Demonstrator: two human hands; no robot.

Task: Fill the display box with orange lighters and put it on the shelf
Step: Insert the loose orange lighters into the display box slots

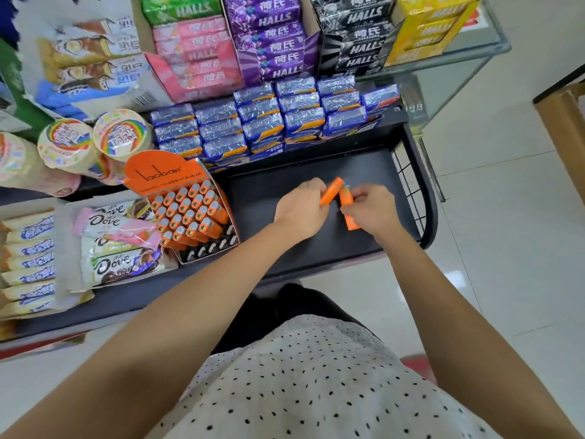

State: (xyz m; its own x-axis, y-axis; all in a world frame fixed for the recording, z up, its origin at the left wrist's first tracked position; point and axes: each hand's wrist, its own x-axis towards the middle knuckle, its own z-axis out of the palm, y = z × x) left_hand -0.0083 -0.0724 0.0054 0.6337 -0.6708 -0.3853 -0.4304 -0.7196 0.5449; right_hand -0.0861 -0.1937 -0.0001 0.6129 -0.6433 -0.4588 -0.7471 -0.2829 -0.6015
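Note:
An orange display box (164, 175) marked "laoban" stands on the black shelf (373, 172), left of my hands. Several orange lighters (190, 213) with silver tops fill its rows; the front slots (212, 247) are vacant. My left hand (300, 210) grips an orange lighter (330, 191) that sticks out up and to the right. Close beside it, my right hand (370, 207) holds orange lighters (348, 204), one end poking out below the palm. Both hands hover over the shelf's bare black part.
Blue wrapped packs (269, 122) line the tier behind. Halls candy boxes (275, 39) stand above them. Dove chocolate bars (117, 245) lie left of the display box, round rainbow tubs (95, 141) further back. A wire side rail (411, 191) closes the shelf's right end.

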